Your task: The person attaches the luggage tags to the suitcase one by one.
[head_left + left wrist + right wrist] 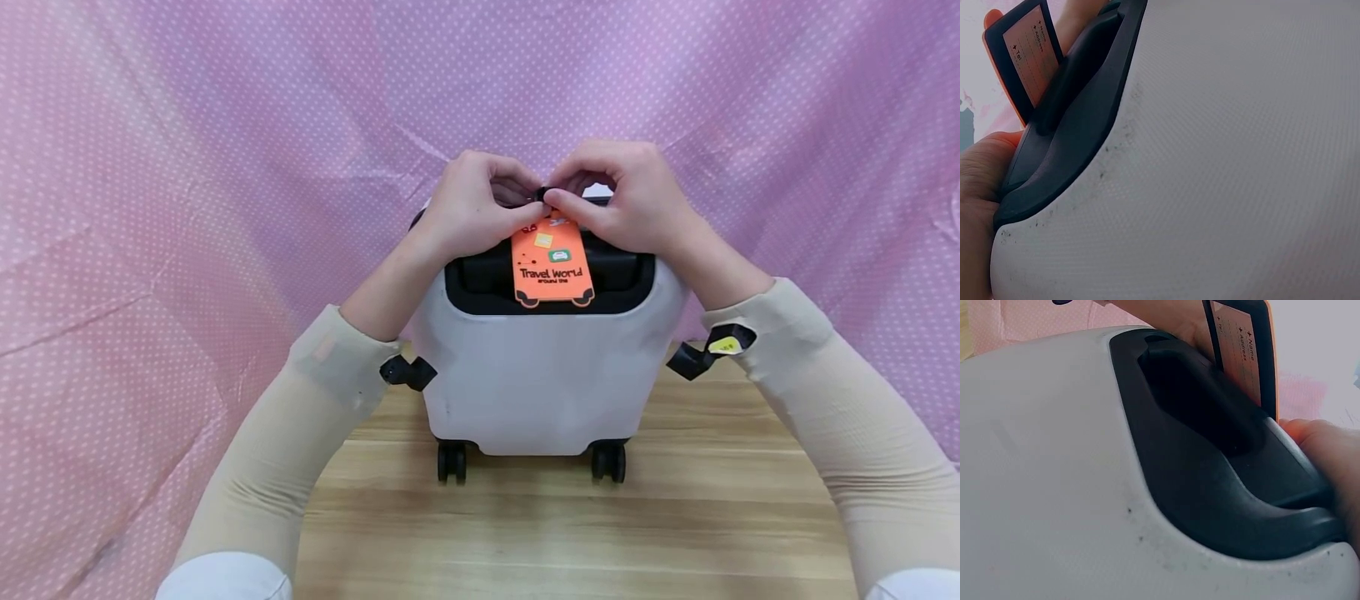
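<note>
An orange luggage tag (552,265), printed "Travel World around the", hangs at the top of a white suitcase (536,375), in front of its black carry handle (618,265). At the tag's upper end, my left hand (474,207) and right hand (630,196) meet fingertip to fingertip, pinching its short black strap (542,193). The fingers hide most of that strap. In the left wrist view the tag's back (1027,59) shows a card with name, address and tel lines. The same card (1241,353) appears in the right wrist view, near the right hand (1329,447).
The suitcase stands upright on black wheels (452,461) on a wood-grain surface (525,542). Behind it hangs a pink and purple dotted cloth (480,75). Black straps (690,360) dangle from both beige sleeves (832,400), beside the case.
</note>
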Tool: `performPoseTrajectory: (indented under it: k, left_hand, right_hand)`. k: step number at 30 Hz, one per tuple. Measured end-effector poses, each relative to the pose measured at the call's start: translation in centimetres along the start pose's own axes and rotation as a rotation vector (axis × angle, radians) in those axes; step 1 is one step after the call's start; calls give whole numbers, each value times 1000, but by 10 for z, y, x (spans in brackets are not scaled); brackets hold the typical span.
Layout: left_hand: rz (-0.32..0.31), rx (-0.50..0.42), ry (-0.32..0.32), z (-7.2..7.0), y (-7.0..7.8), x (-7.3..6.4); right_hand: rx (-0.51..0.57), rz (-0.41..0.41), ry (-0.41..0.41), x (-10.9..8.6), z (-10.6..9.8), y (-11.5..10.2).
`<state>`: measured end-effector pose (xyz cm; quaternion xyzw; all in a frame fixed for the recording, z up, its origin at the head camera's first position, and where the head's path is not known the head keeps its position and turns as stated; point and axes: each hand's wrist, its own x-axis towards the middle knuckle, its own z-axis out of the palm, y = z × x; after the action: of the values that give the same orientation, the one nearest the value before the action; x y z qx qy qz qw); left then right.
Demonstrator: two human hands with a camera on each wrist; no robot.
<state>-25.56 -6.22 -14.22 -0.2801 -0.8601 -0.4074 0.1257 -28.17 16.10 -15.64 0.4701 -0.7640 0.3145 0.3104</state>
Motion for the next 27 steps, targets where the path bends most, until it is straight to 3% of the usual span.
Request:
performPoseTrajectory:
  k: [13,27]
  left_hand:
    - [-4,6,7,-1,1,0]
    - [-4,27,-11,-1,0,1]
  right_hand:
    - [55,-49,-15,1,-1,-2]
    - [49,16,-10,1,2,-2]
